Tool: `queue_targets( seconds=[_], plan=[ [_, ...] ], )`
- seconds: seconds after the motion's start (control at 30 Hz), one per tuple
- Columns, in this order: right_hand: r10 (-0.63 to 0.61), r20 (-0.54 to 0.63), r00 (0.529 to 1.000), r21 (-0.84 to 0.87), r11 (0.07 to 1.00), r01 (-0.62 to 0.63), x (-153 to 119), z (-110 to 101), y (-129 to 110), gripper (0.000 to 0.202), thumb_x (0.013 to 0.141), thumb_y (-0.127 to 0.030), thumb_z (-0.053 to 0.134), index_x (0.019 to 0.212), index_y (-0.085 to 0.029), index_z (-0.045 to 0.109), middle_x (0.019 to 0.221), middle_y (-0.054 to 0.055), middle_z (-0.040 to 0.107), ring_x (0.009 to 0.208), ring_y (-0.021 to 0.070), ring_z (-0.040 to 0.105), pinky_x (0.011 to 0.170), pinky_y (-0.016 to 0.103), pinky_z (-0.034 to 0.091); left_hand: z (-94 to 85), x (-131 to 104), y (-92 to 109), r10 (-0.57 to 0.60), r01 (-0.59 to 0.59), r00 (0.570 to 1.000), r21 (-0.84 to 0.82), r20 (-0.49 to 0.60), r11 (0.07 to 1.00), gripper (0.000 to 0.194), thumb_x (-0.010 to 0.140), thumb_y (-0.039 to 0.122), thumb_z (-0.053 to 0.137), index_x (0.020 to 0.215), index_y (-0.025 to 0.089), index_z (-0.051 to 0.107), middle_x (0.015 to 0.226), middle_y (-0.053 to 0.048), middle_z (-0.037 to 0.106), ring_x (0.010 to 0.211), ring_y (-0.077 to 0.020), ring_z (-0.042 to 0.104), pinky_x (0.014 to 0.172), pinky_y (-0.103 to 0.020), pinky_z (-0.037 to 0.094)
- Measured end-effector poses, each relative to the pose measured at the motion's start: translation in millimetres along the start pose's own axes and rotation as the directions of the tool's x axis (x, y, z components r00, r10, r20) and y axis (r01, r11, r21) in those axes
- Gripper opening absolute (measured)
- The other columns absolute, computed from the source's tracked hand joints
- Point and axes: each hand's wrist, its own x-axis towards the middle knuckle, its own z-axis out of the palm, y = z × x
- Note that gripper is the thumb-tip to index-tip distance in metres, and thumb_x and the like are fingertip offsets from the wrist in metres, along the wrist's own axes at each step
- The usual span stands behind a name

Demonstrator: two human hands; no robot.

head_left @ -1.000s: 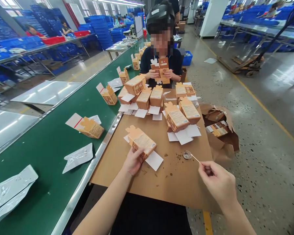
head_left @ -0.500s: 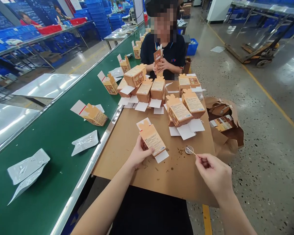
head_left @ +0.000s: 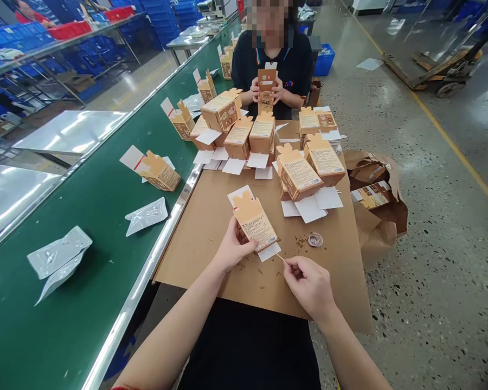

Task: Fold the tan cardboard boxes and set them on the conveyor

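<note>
Head view: left hand gripped carton, likely light, crushable, best held by edges; right hand pinched thin stick.

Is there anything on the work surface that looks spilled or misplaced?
Yes: small dark specks are scattered just left of the clear dish on the brown work surface. They look odd because they mark the surface outside the dish, perhaps spilled.

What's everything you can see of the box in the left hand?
The box looks like tan card with dark print on its face. White flaps stick out at both ends; the far end has a wavy tan edge. It slants over the table, gripped by the left hand. A stick points at the near flap.
</note>
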Motion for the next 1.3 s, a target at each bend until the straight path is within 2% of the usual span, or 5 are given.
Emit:
queue_targets(
  seconds=[0.27,0.63,0.8,1.0,1.3],
  plan=[
    [0.046,-0.140,0.989,0.020,0.999,-0.043,-24.0,-52.2,-10.1,0.019,0.108,-0.014,0.075,0.094,-0.025,0.080,0.070,-0.006,0.076,0.052,0.0101,0.069,0.057,0.017,0.060,8.1,-28.4,-17.9,0.151,-0.175,0.984,0.369,0.092,0.913,0.075,0.080,0.023,0.092,0.148,0.031,0.062,0.133,-0.009,0.082,0.120,-0.0321,0.083,0.101,-0.046,0.070],
    [0.077,-0.198,0.977,0.014,0.997,-0.076,-31.8,-58.0,-6.2,0.017,0.107,-0.019,0.078,0.092,-0.025,0.084,0.069,-0.004,0.078,0.050,0.0117,0.070,0.057,0.019,0.064,1.3,-23.0,-25.0,0.179,-0.187,0.982,0.514,0.064,0.837,0.070,0.081,0.024,0.086,0.147,0.031,0.064,0.121,-0.005,0.080,0.104,-0.0286,0.082,0.090,-0.044,0.071],
    [0.095,-0.195,0.976,-0.010,0.995,-0.099,-42.5,-58.7,12.2,0.025,0.111,-0.038,0.081,0.090,-0.025,0.088,0.067,0.000,0.077,0.049,0.0140,0.069,0.055,0.021,0.064,-65.3,-23.7,-14.7,0.345,-0.153,0.896,0.534,-0.280,0.831,0.073,0.074,0.030,0.094,0.140,0.031,0.063,0.130,-0.009,0.082,0.125,-0.0378,0.084,0.112,-0.057,0.069],
    [0.289,-0.141,0.947,0.061,0.957,-0.284,-55.2,-53.9,41.8,0.047,0.104,-0.067,0.090,0.089,-0.023,0.092,0.069,0.004,0.079,0.051,0.0172,0.073,0.059,0.023,0.068,-180.3,-78.0,-4.8,0.413,-0.110,0.511,0.420,-0.753,0.901,0.100,0.059,0.046,0.109,0.142,0.031,0.055,0.149,-0.014,0.077,0.150,-0.0434,0.076,0.131,-0.066,0.061],
    [0.304,-0.061,0.951,0.064,0.952,-0.300,-21.2,-45.5,35.5,0.051,0.100,-0.072,0.093,0.087,-0.023,0.093,0.067,0.004,0.079,0.052,0.0171,0.075,0.058,0.018,0.067,-244.5,-94.9,3.7,0.308,0.132,0.496,0.420,-0.812,0.898,0.098,0.058,0.040,0.104,0.142,0.031,0.055,0.143,-0.015,0.082,0.144,-0.0470,0.079,0.130,-0.070,0.061]
  ],
)
